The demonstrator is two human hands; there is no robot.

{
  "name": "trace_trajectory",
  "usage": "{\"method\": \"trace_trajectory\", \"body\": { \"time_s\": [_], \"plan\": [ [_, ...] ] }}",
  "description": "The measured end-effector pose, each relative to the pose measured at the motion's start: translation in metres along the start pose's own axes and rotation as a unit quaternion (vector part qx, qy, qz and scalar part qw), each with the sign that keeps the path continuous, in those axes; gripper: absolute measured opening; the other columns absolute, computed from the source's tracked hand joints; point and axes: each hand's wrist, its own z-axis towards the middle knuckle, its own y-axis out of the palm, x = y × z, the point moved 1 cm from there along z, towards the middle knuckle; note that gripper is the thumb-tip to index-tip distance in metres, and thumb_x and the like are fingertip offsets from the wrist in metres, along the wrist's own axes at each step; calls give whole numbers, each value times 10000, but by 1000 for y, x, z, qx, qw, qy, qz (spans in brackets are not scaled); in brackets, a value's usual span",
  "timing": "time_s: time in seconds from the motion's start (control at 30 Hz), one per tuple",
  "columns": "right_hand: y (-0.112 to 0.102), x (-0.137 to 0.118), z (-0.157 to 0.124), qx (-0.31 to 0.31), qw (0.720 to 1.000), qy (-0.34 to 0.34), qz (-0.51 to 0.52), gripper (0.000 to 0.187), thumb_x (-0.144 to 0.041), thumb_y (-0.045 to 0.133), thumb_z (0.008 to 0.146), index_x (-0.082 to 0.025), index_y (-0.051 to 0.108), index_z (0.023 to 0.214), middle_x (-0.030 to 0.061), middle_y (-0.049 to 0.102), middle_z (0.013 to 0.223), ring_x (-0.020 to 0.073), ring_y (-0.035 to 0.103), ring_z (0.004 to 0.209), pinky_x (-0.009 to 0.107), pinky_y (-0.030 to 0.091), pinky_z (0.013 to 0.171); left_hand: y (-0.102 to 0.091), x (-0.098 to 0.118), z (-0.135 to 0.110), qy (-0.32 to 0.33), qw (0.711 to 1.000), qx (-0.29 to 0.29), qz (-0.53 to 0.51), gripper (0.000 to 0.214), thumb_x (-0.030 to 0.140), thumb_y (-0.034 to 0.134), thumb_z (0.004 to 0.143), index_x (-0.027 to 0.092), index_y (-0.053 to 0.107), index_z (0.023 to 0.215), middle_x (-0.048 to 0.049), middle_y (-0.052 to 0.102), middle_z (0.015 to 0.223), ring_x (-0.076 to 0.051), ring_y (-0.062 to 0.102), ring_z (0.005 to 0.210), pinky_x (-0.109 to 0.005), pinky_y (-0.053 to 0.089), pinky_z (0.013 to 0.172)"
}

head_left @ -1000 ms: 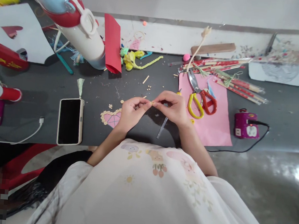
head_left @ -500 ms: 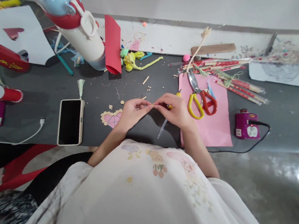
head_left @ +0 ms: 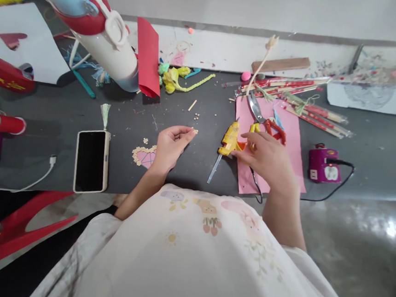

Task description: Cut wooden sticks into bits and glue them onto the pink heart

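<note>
My left hand (head_left: 172,147) pinches a small beige piece (head_left: 195,130) between thumb and fingertips, above the dark tabletop. Just left of that wrist lies a pink paper heart (head_left: 144,157) edged with small beige flower-shaped pieces, partly covered by the hand. My right hand (head_left: 264,158) is open, its fingers spread over the handle side of a yellow glue gun (head_left: 231,136). The thumb is close to the gun's body; whether it touches I cannot tell. A clear glue stick (head_left: 214,168) sticks out of the gun's back end.
Scissors (head_left: 256,112) rest on pink paper (head_left: 289,168), partly behind my right hand. Tiny beige bits (head_left: 196,116) and a short stick (head_left: 192,105) lie ahead. A phone (head_left: 92,161) and a bottle (head_left: 106,43) stand left; a purple power adapter (head_left: 324,166) with a cord sits right.
My hands, which met at the fingertips, have parted. The right hand has moved right to the glue gun and opened; the left keeps the small beige piece and has shifted slightly left.
</note>
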Motion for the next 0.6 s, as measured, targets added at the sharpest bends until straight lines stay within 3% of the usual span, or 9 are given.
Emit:
{"method": "trace_trajectory", "body": {
  "time_s": [0.1, 0.27, 0.4, 0.6],
  "plan": [
    [8, 9, -12, -20, 998, 0, -68, 513, -559, 647, 769, -176, 595, 1106, 150, 644, 992, 323, 609, 912, 418, 462, 758, 0, 1, -1, -19, 1000, -5, -21, 282, 413, 802, 631, 180, 689, 742, 54, 482, 532, -3, 288, 383, -169, 166, 333],
    [24, 10, -18, -17, 994, 1, -111, 462, -525, 616, 806, -177, 579, 1108, 141, 631, 878, 319, 598, 855, 417, 451, 724, 2, 4, -2, -33, 998, -11, -46, 319, 435, 806, 612, 171, 673, 734, 66, 468, 532, 7, 240, 371, -175, 145, 330],
    [30, 7, -16, -13, 993, 4, -120, 368, -444, 602, 837, -172, 579, 1084, 134, 629, 866, 322, 596, 865, 410, 449, 726, 2, 7, -2, -44, 997, -17, -64, 348, 442, 819, 586, 163, 662, 721, 70, 470, 532, 12, 220, 372, -181, 146, 334],
    [27, 6, -15, -21, 997, -4, -74, 323, -365, 538, 862, -128, 562, 1081, 163, 661, 939, 334, 610, 908, 430, 471, 754, 2, 14, -4, -78, 991, -41, -98, 362, 430, 824, 574, 163, 638, 733, 111, 295, 473, 4, 172, 380, -181, 117, 349]
  ]
}}
